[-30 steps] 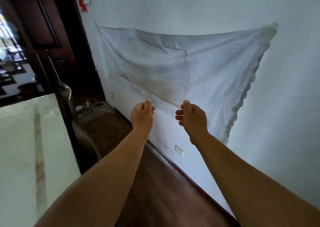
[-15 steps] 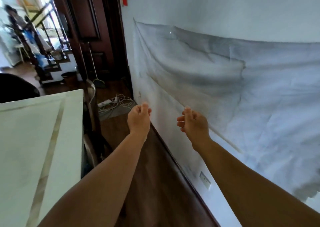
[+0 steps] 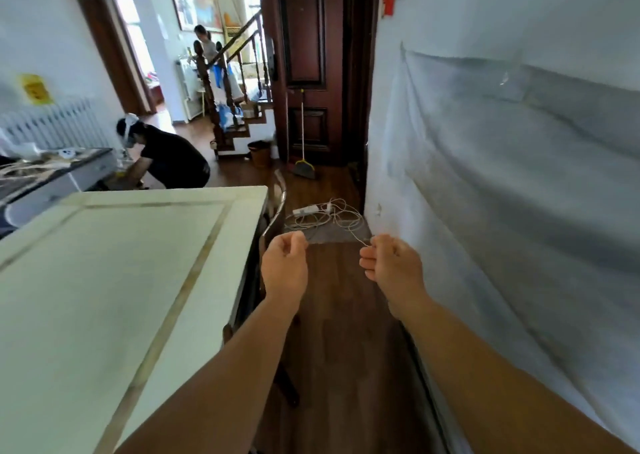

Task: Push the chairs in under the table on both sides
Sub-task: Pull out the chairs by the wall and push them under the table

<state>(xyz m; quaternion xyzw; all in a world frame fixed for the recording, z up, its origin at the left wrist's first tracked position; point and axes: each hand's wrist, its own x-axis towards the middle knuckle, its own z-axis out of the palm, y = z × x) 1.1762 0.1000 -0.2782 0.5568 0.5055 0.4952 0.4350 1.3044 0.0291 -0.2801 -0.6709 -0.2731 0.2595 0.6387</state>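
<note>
A pale cream table (image 3: 114, 263) with an inlaid border fills the left half of the head view. Along its right edge stands a dark chair (image 3: 277, 200) with a metal-framed back, tucked close to the table; only its back and part of a leg show. My left hand (image 3: 284, 266) hovers in the air beside the table's right edge, just short of the chair back, fingers loosely curled and holding nothing. My right hand (image 3: 393, 268) hangs level with it over the wooden floor, also loosely curled and empty. Neither hand touches the chair.
A narrow wooden-floor aisle (image 3: 343, 332) runs between table and white wall with a hung sheet (image 3: 519, 162). A power strip with tangled cables (image 3: 322, 216) lies ahead. A broom (image 3: 304, 162) leans by a dark door. A crouching person (image 3: 166, 157) is beyond the table; another stands by the staircase (image 3: 239, 82).
My view has swung left from the sheeted wall to look down the aisle, bringing the table, chair back and room into sight. Both hands stay raised and empty.
</note>
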